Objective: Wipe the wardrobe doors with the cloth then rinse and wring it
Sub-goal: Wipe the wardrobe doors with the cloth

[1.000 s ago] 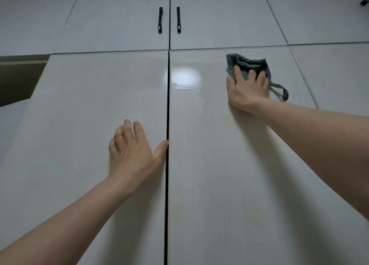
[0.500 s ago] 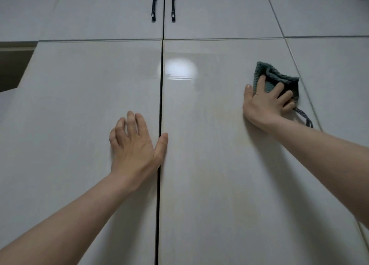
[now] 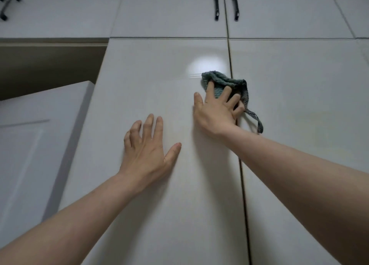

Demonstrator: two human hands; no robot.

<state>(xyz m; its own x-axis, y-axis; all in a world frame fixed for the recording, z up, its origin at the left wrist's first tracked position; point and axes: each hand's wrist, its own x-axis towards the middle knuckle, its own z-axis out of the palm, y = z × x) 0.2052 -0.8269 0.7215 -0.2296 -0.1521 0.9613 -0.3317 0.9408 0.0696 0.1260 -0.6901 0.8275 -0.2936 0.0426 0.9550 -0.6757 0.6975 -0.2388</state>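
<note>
**Wardrobe door wipe: cloth pressed across the centre seam**

All positions are referenced to the centre seam (image 3: 237,145), the dark vertical gap between the two tall wardrobe doors.

Nearest the camera, two bare forearms reach up toward the doors, one on each side of the seam.

The left hand (image 3: 147,151) lies flat on the left door (image 3: 143,214), well clear of the seam on its left side. Fingers are spread wide and the thumb is extended toward the seam without reaching it. It holds nothing.

The right hand (image 3: 216,113) sits higher and straddles the seam, with the palm over the left door's edge and the outer fingers across the gap. The fingers are splayed and pressed down on the cloth (image 3: 221,83), pinning it to the surface rather than gripping it in a fist.

The cloth is a bunched grey-green textile. It lies across the seam, mostly on the left door, its right part over the edge of the right door (image 3: 309,165). A narrow loop (image 3: 257,121) trails from it, down and to the right of the seam.

A bright light reflection (image 3: 207,65) sits just left of the seam, directly above the cloth.

Farthest up, two black handles (image 3: 216,6) flank the seam's continuation on the upper cabinet doors. Far left of the seam, a white panelled door (image 3: 30,145) is in view.
</note>
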